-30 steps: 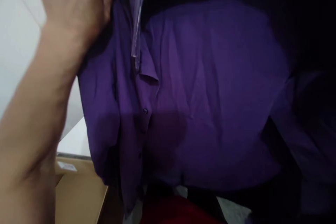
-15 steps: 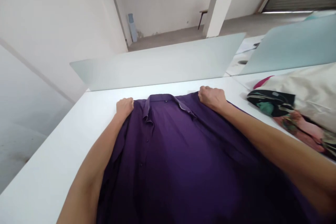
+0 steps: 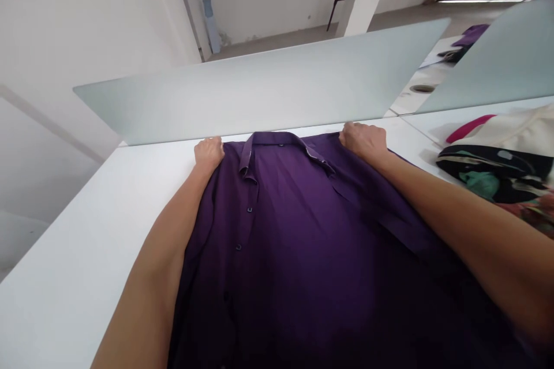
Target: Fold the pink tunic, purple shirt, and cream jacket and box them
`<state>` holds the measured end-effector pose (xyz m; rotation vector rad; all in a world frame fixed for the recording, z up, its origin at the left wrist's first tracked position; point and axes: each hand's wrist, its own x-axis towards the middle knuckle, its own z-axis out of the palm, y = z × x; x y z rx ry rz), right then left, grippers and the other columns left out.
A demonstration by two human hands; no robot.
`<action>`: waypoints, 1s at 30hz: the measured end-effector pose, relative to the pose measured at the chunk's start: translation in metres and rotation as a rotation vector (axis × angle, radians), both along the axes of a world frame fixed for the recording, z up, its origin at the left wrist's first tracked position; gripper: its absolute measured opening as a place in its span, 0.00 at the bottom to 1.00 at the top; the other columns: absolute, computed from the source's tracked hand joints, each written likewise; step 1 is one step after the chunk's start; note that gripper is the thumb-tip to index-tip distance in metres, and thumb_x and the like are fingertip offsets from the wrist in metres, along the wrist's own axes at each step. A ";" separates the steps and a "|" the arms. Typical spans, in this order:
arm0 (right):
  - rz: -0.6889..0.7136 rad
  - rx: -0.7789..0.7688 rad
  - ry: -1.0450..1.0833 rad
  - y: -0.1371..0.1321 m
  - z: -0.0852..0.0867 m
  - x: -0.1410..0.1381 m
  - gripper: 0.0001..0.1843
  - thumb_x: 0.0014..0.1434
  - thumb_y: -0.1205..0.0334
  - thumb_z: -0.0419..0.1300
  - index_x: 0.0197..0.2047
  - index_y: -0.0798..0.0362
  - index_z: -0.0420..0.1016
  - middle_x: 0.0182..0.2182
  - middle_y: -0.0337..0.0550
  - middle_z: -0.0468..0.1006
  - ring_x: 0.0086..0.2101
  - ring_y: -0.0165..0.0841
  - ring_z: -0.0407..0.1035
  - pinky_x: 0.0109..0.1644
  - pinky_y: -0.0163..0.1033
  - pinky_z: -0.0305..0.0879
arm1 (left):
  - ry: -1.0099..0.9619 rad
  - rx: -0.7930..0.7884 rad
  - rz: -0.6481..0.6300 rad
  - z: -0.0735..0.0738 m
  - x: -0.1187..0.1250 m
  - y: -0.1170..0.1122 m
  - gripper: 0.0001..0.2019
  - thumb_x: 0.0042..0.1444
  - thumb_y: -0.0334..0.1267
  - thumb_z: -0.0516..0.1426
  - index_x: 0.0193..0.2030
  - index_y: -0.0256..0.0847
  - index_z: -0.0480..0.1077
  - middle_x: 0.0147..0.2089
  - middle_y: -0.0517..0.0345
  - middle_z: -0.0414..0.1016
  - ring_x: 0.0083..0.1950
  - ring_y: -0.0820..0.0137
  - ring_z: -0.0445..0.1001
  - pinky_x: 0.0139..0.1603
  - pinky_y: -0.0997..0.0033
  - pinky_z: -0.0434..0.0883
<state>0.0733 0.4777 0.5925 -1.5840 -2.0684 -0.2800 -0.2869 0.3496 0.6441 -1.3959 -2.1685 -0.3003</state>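
Observation:
A dark purple button-up shirt (image 3: 298, 213) lies spread over the white table (image 3: 104, 207), collar at the far end and front hanging open. My left hand (image 3: 209, 153) is closed on its left shoulder. At the opposite shoulder, my right hand (image 3: 364, 139) grips the cloth in a fist. Between the hands the collar (image 3: 277, 138) stands up a little, and small square buttons run down the left front. The lower part of the shirt falls into shadow and out of the picture.
A frosted glass divider (image 3: 259, 92) lines the table's far edge, with a second panel (image 3: 497, 63) at right. Bundled clothes (image 3: 493, 161) in cream, black and floral cloth lie on the right. Beyond stand a pillar (image 3: 363, 6) and a water dispenser (image 3: 210, 26).
Both hands, still holding the shirt's shoulders, have moved slightly away toward the glass divider, and the collar edge is now closer to it. The camera view has shifted a little.

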 end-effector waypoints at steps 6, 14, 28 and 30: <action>-0.098 -0.032 0.041 0.017 0.000 -0.009 0.26 0.74 0.62 0.42 0.60 0.68 0.74 0.52 0.74 0.78 0.50 0.55 0.76 0.48 0.48 0.63 | -0.036 0.051 0.005 0.003 -0.012 0.015 0.20 0.71 0.43 0.48 0.59 0.43 0.78 0.58 0.40 0.81 0.60 0.47 0.78 0.57 0.52 0.73; -0.061 -0.102 0.143 0.017 0.001 0.031 0.28 0.69 0.42 0.55 0.57 0.54 0.82 0.51 0.60 0.81 0.50 0.51 0.75 0.53 0.52 0.69 | -0.572 0.203 -0.361 -0.004 -0.038 -0.040 0.23 0.56 0.56 0.63 0.49 0.39 0.81 0.53 0.46 0.84 0.55 0.53 0.79 0.56 0.59 0.73; -0.033 -0.100 0.311 0.009 -0.011 0.036 0.31 0.68 0.47 0.58 0.67 0.54 0.76 0.56 0.57 0.80 0.55 0.51 0.74 0.58 0.53 0.70 | -1.210 0.417 -0.551 -0.026 -0.030 -0.078 0.20 0.37 0.50 0.70 0.31 0.38 0.73 0.25 0.62 0.73 0.26 0.71 0.68 0.27 0.72 0.65; -0.022 -0.072 0.261 0.010 -0.010 0.025 0.29 0.68 0.49 0.59 0.68 0.53 0.75 0.57 0.57 0.80 0.55 0.51 0.74 0.58 0.52 0.70 | -1.132 0.445 -0.542 -0.030 -0.032 -0.071 0.19 0.38 0.49 0.69 0.33 0.37 0.76 0.27 0.60 0.76 0.28 0.69 0.70 0.30 0.71 0.67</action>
